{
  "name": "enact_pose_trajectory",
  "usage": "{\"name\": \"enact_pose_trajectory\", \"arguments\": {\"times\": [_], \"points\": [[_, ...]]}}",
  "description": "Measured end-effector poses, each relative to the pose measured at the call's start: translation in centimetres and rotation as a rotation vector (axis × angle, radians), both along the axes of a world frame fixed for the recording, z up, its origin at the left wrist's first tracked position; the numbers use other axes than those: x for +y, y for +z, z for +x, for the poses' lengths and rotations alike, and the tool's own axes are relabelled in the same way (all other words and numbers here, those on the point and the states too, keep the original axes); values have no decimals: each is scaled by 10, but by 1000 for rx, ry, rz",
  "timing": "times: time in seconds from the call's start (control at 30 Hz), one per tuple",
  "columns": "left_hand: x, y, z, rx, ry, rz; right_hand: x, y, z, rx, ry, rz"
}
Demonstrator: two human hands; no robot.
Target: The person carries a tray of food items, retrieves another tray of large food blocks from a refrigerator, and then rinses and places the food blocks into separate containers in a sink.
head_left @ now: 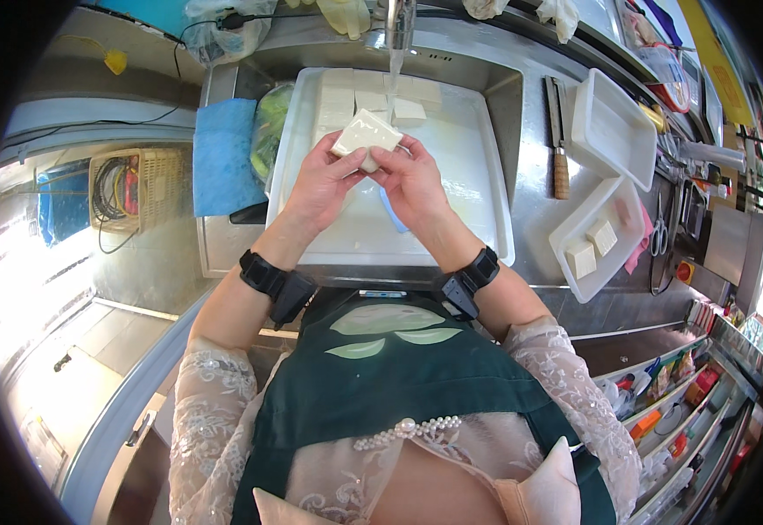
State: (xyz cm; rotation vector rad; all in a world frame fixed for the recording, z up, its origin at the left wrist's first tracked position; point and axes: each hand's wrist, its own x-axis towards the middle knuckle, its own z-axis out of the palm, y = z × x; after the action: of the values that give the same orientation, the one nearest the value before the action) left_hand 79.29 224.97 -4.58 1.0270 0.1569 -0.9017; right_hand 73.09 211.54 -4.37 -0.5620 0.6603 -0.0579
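Between my left hand [322, 178] and my right hand [417, 181] I hold a wet white block of tofu [368, 133], with the fingers of both hands closed on its edges. It is tilted just beside the thin stream running from the tap [400, 26]. Below it lies a large white tray [346, 241] set across the sink. More tofu blocks [337, 90] stand in its far left part, and one block [410, 112] sits apart at their right. Something light blue [392, 213] shows in the tray under my right hand.
Left of the tray are a bagged green vegetable [271, 127] and a blue cloth [224, 153]. On the right counter lie a wooden-handled knife [559, 144], a white container [604, 122], a second container [604, 267] holding two tofu blocks, and scissors [658, 232].
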Motion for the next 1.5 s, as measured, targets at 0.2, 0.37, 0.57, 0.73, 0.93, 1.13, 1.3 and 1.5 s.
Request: {"name": "enact_pose_trajectory", "arguments": {"times": [0.2,0.37,0.57,0.73,0.93,1.13,1.3,1.5], "points": [[24,4,20,28,35,4,3,-10,-11,-99,115,-67],[54,11,52,-13,-89,77,-1,-36,-18,-30,623,-978],[83,7,66,-24,-73,83,66,-31,-13,-62,770,-1676],[83,1,64,56,-142,167,70,-50,-3,-34,911,-1894],[76,-24,54,48,-162,296,28,-47,-19,-167,876,-1849],[60,-47,30,45,-222,521,-23,-52,-37,-16,883,-1845],[44,-50,22,-61,-252,644,-46,-66,-33,52,797,-1825],[57,-65,30,-743,-588,1174,-59,-76,-28,57,777,-1813]]}}
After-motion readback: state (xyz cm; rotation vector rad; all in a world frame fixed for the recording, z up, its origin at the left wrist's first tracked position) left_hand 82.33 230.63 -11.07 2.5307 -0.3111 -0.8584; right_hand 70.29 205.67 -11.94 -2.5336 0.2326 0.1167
